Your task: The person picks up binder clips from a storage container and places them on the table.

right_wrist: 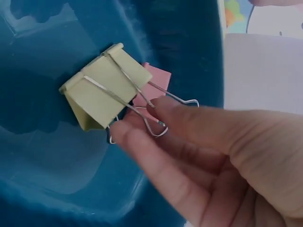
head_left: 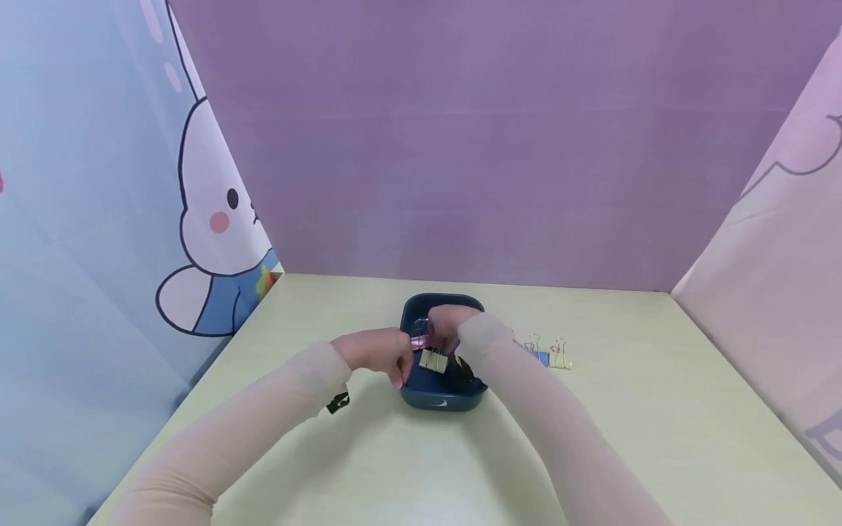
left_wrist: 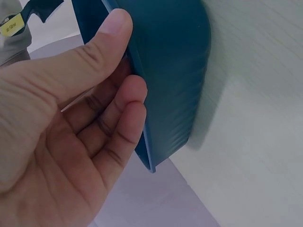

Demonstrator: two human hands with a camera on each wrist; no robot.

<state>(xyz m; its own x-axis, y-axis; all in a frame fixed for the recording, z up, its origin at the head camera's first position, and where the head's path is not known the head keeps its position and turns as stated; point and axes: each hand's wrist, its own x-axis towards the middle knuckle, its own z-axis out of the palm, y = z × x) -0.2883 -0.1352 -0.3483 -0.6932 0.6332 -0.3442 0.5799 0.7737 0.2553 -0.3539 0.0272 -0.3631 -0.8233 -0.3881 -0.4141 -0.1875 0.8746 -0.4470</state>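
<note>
A dark blue plastic bin [head_left: 441,400] stands on the table. My left hand [head_left: 381,352] grips its left rim, thumb and fingers on either side of the wall in the left wrist view. Inside the bin, my right hand [head_left: 452,321] pinches the wire handles of a pale yellow binder clip [right_wrist: 104,82] between thumb and index finger. Partly hidden behind that clip is a pink binder clip [right_wrist: 158,80]. From the head view, the pink one lies near the left rim, and the right hand covers part of the bin.
To the right of the bin lie a blue binder clip [head_left: 542,357] and another pale yellow binder clip [head_left: 560,361], partly behind the right sleeve. The pale table [head_left: 631,409] is bordered by a purple backdrop [head_left: 460,146] and printed side curtains [head_left: 79,219].
</note>
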